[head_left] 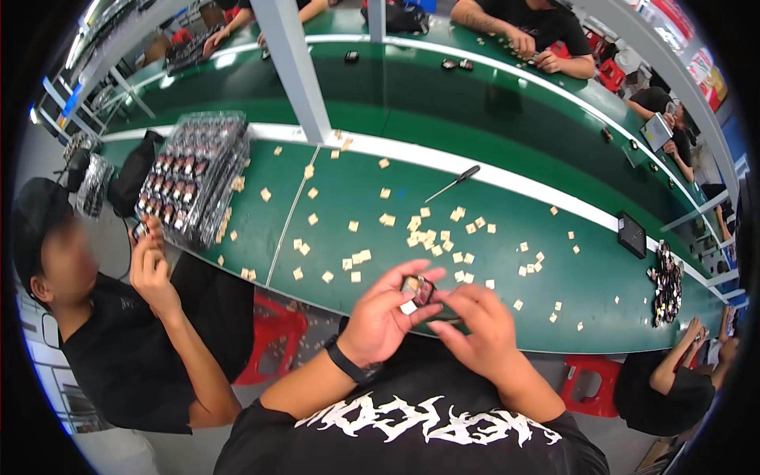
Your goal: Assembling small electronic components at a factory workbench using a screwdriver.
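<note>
My left hand point(378, 317) is closed around a small dark square gadget point(419, 290) with a reddish and yellowish face. A small white patch shows by its lower left corner, next to my thumb. My right hand point(480, 326) is just to the right, its thumb and fingers apart and curved toward the gadget. Its fingertips come close to the gadget's right edge; whether they touch it I cannot make out. Many small pale square pieces point(427, 237) lie scattered on the green table point(340, 249) beyond both hands.
A screwdriver point(453, 184) lies near the table's white far edge. Stacked clear trays point(194, 178) of small gadgets stand at the left, beside a seated co-worker point(150, 273). At the right are a black box point(632, 234) and a dark heap point(666, 285). A grey post point(289, 71) rises at the far edge.
</note>
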A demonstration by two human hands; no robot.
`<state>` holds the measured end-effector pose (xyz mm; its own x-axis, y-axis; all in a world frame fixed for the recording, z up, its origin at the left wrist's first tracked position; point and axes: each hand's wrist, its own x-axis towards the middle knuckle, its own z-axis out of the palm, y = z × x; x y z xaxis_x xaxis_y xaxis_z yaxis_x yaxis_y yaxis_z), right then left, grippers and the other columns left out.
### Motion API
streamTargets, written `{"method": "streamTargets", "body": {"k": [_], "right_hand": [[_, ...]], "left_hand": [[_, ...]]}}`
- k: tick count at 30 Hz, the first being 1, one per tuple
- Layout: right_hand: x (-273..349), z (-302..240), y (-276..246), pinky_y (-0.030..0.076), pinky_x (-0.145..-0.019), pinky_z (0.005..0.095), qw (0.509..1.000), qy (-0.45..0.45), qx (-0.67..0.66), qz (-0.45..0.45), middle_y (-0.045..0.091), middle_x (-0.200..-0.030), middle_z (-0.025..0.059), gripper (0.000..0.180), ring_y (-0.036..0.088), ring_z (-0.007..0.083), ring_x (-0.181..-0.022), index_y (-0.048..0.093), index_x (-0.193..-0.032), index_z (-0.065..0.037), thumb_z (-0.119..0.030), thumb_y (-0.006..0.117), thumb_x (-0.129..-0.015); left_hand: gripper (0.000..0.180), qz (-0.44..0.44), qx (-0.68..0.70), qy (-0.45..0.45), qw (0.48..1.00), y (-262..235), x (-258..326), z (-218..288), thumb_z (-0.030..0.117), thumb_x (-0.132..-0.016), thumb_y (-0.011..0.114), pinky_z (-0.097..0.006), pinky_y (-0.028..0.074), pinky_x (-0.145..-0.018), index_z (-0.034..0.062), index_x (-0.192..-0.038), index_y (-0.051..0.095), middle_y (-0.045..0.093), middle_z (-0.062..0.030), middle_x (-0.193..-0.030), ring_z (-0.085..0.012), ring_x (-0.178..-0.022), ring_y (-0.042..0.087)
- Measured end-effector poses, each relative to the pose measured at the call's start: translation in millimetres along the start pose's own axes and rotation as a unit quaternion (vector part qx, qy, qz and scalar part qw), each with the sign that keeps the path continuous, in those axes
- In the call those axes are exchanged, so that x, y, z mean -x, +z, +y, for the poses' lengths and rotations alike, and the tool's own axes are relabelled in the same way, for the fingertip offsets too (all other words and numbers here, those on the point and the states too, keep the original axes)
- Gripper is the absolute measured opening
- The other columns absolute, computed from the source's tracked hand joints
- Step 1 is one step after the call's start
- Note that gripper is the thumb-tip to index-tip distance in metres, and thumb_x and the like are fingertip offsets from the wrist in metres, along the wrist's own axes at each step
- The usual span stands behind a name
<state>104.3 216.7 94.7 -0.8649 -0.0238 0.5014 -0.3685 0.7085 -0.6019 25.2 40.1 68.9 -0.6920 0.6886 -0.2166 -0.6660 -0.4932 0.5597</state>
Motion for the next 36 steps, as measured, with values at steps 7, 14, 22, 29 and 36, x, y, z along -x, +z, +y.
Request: {"method": "streamTargets", "body": {"k": [7, 14, 22, 29, 36], "right_hand": [[-3, -2, -1, 0.052, -0.063, 0.0301, 0.991, 0.114, -0.060, -0.035, 0.066, -0.081, 0.0102, 0.016, 0.065, 0.0232, -0.069, 0.070, -0.102, -0.001, -0.001, 0.073, -0.086], [-8, -16, 15, 0.050, -0.056, 0.0249, 0.825, 0.378, -0.404, -0.115, 0.072, -0.084, 0.0093, 0.017, 0.061, 0.0098, -0.063, 0.051, -0.113, -0.002, -0.006, 0.062, -0.100], [-26, -12, 24, 0.047, -0.044, 0.0236, 0.699, 0.462, -0.526, -0.146, 0.070, -0.083, 0.0188, 0.018, 0.063, 0.0133, -0.056, 0.041, -0.101, -0.006, -0.002, 0.058, -0.099], [-23, 0, 30, 0.043, -0.040, 0.0234, 0.645, 0.486, -0.580, -0.108, 0.070, -0.080, 0.0172, 0.022, 0.061, 0.0132, -0.051, 0.041, -0.095, -0.009, 0.001, 0.061, -0.095], [-13, -10, 37, 0.044, -0.043, 0.0231, 0.748, 0.481, -0.448, -0.093, 0.068, -0.079, 0.0127, 0.023, 0.059, 0.0098, -0.052, 0.040, -0.093, -0.008, 0.000, 0.062, -0.095]], "left_hand": [[0.058, -0.012, -0.051, 0.072, 0.996, -15, 10, 10, -0.011, -0.090, 0.050, -0.042, 0.051, -0.105, 0.0035, -0.145, 0.036, 0.048, -0.0228, -0.145, -0.0345, -0.126, 0.059], [0.028, 0.044, -0.398, 0.130, 0.907, -22, 10, 7, -0.006, -0.098, 0.053, -0.030, 0.059, -0.080, -0.0003, -0.125, 0.046, 0.057, -0.0186, -0.129, -0.0221, -0.108, 0.068], [0.029, 0.091, -0.412, 0.205, 0.883, -30, 9, -5, -0.001, -0.095, 0.061, -0.029, 0.056, -0.073, -0.0013, -0.123, 0.054, 0.069, -0.0132, -0.102, -0.0176, -0.088, 0.072], [0.029, 0.076, -0.543, 0.235, 0.802, -22, 13, 0, 0.002, -0.090, 0.065, -0.034, 0.054, -0.071, 0.0006, -0.119, 0.058, 0.069, -0.0155, -0.094, -0.0266, -0.082, 0.071], [0.028, 0.062, -0.559, 0.151, 0.813, -12, 19, 11, -0.001, -0.091, 0.061, -0.034, 0.055, -0.071, -0.0005, -0.119, 0.057, 0.069, -0.0170, -0.093, -0.0271, -0.081, 0.073]]}}
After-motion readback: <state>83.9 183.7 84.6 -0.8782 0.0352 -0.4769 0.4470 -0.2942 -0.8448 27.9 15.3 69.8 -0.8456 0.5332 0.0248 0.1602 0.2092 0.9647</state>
